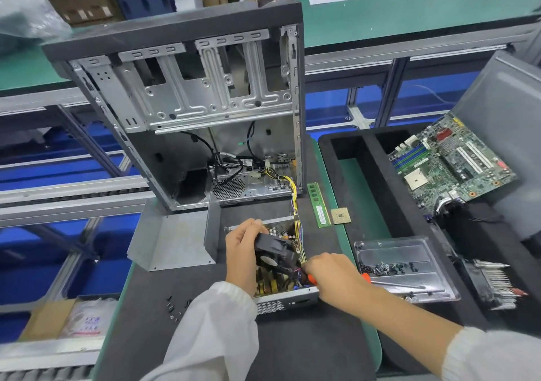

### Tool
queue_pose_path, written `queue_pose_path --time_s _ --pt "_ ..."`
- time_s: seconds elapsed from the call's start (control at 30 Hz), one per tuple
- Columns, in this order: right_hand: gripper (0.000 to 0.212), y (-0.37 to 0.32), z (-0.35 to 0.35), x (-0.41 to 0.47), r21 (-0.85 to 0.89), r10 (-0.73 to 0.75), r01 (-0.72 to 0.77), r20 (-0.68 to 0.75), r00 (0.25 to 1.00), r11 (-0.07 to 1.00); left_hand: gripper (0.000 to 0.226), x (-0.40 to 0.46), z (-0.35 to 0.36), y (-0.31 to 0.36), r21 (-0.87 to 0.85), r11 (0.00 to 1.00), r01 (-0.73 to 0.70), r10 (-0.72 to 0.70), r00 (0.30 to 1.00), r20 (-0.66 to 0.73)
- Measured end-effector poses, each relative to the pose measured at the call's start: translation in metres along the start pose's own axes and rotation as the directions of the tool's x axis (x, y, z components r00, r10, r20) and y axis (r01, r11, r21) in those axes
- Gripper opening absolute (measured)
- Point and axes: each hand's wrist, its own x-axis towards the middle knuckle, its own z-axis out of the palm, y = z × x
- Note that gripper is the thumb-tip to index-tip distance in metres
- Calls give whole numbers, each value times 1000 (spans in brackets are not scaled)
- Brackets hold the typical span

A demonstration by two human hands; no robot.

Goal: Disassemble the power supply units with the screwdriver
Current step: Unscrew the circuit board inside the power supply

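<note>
One power supply unit (pixel 281 298), lid off, flat on the dark mat (pixel 292 345) of the counter (pixel 330 205), just in front of one emptied computer case (pixel 187 111) standing upright. One black fan (pixel 275 250) lifted above the unit's circuit board, gripped by the left hand (pixel 244 251) with fingers curled over its top edge. Right hand (pixel 330 275) closed around one orange-handled screwdriver (pixel 310 279), only a sliver of handle showing; tip hidden behind the fan and wires, so contact with a screw impossible to judge. One bundle of yellow and black wires (pixel 294 202) running from the unit up into the case. One bent metal cover (pixel 172 240) lying left of the unit, touching the case's base. One green memory stick (pixel 319 205) and one square processor chip (pixel 340 216) side by side right of the wires. One clear tray (pixel 409 251) with a heap of dark screws, too small to count, plus a second screwdriver (pixel 392 283) across it. One motherboard (pixel 450 161) tilted on a black foam tray (pixel 374 158). A few loose screws (pixel 175 307) left of the sleeve. Bare mat near the bottom edge; counter edge close on the left.
</note>
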Motion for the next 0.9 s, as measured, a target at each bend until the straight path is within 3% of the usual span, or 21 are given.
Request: queue_pose_path --time_s 0.53,0.67,0.77,0.9 --pt "18 -2 -10 4 -65 -97 96 -9 995 993 47 4 -2 -7 -38 999 22 -26 996 -86" --pt "24 -4 -7 0 -102 -61 62 14 998 993 44 2 2 -8 -9 999 47 -47 998 -44" --pt "29 -6 -6 0 -177 -98 106 54 994 978 36 3 2 -9 -30 989 142 -143 990 -18" --pt "22 -4 -18 3 -204 -160 175 86 983 963 43 2 9 -3 -16 985 172 -170 982 78"
